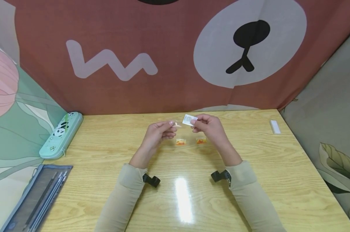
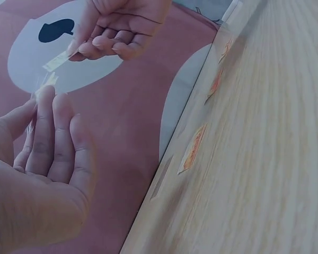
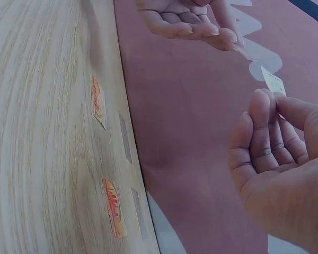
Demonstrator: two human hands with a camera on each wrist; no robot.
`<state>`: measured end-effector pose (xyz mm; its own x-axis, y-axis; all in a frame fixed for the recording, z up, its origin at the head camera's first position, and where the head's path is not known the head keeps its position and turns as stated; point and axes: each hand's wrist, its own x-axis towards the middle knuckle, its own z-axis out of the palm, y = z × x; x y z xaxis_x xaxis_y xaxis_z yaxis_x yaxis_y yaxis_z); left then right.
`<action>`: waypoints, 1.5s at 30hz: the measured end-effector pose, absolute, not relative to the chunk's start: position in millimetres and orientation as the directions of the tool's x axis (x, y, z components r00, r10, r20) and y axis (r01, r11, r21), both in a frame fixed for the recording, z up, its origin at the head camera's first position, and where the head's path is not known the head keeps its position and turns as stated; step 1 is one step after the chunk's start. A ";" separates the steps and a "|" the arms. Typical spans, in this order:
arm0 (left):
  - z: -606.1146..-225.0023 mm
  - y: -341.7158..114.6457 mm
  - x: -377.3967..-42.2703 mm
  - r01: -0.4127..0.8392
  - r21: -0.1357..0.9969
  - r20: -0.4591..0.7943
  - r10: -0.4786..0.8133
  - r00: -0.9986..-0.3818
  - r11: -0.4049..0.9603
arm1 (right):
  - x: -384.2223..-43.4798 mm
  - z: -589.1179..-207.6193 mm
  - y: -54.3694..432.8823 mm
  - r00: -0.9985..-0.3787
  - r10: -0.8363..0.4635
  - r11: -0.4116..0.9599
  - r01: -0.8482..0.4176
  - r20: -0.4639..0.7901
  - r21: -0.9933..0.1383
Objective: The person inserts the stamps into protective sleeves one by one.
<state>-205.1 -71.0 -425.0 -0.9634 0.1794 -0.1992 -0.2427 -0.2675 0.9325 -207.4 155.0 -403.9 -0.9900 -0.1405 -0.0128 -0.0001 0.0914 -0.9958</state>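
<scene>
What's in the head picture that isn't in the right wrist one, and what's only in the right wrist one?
Only the head view shows the panda case, the mesh pouch, the white block and the beige sleeves.

Only the right wrist view shows the palm side of the right hand.

Both show the left hand pinching a clear piece, the right hand pinching a white slip, and two orange-and-yellow slips on the wooden table.

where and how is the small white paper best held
Probably pinch the paper by its right end, coming from the right, as the right hand does: it is thin and flat, and that leaves its left part uncovered.
</scene>
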 end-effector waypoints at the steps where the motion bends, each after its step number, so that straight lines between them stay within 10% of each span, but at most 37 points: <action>1: -425.3 -70.9 -205.2 -0.242 0.933 -0.199 0.179 -0.964 -0.267 | -207.0 -403.8 154.1 -0.991 -0.136 0.091 -0.009 -0.004 -0.996; 45: -423.7 -65.8 -202.5 -0.077 0.981 -0.071 0.039 -0.997 -0.177 | -205.0 -404.2 153.2 -0.982 -0.181 0.289 -0.004 -0.051 -0.957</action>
